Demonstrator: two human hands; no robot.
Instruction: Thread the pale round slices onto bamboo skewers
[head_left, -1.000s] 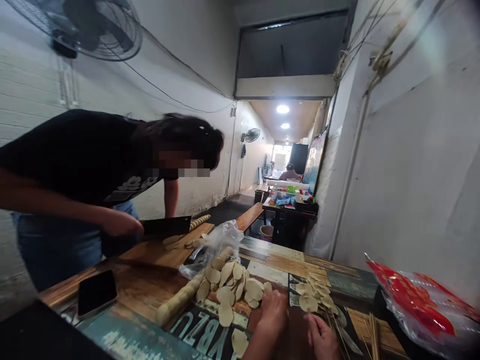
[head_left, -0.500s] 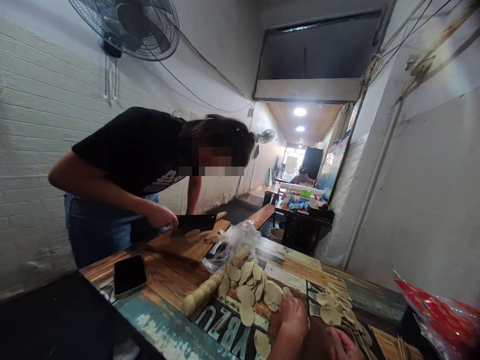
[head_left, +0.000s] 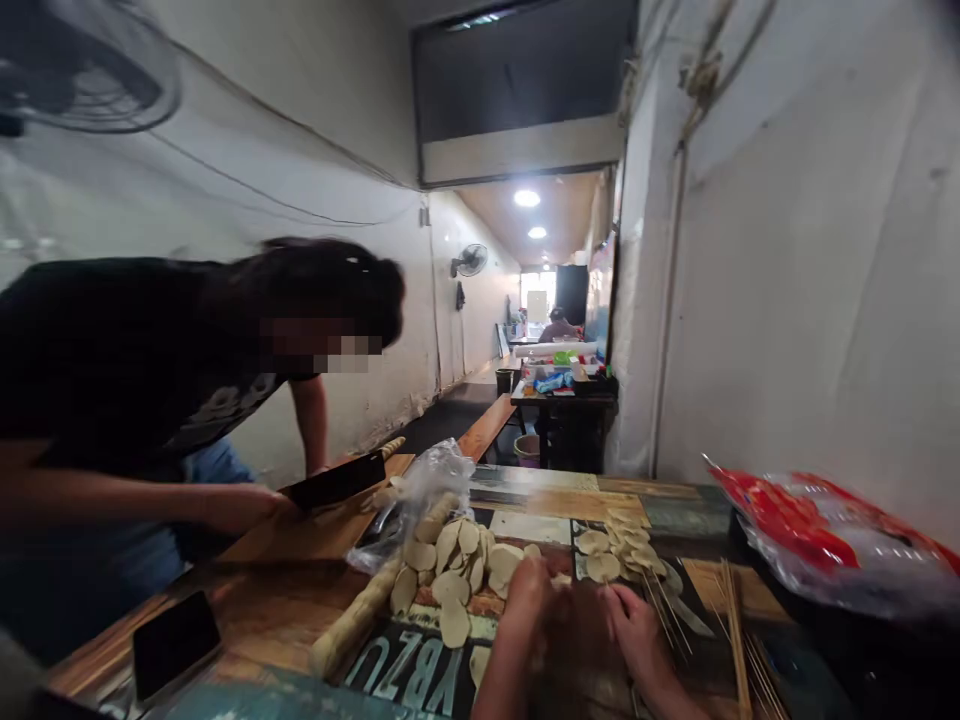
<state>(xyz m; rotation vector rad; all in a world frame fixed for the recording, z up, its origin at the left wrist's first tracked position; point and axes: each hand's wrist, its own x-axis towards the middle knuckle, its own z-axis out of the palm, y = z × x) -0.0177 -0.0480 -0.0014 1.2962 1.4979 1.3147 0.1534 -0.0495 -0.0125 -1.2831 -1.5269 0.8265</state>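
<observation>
Pale, flat oval slices lie by left hand and right hand, both hands' grip unreadable.

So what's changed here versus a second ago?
The right hand has moved up beside the left hand, at the edge of the sliced pile; any grip is too blurred to tell. The co-worker's cleaver now tilts over the cutting board. Phone, skewers and red bag stayed put.
</observation>
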